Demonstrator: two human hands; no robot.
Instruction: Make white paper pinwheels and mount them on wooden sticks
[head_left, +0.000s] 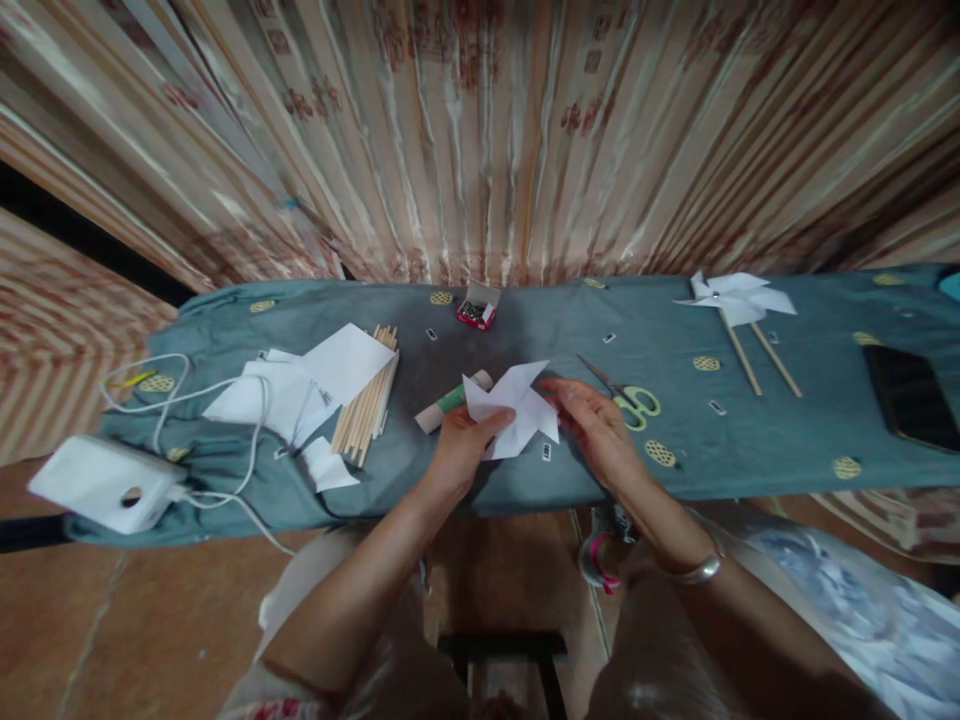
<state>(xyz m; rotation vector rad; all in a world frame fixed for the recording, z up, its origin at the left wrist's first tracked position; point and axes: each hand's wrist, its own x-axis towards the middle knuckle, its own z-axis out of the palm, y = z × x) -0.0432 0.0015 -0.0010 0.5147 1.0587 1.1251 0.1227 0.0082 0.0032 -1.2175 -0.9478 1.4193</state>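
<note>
My left hand (461, 450) grips a white paper pinwheel (517, 400), with the thumb pressed on the folded centre. Its blades stand partly raised above the cloth. My right hand (600, 430) is at the pinwheel's right edge, fingers stretched out and apart; whether the fingertips touch the paper I cannot tell. Partly hidden behind the pinwheel lies a glue stick (430, 418) with a green band. Scissors (636, 405) with light green handles lie just beyond my right hand. A small open red box of metal pins (475, 308) stands farther back.
Wooden sticks (367, 405) lie in a bundle at left, beside white paper sheets (289, 395). A white power bank (109, 483) with a cable sits at the left edge. Two finished pinwheels (742, 298) on sticks and a dark phone (911, 395) lie at right. Curtains (480, 140) hang behind.
</note>
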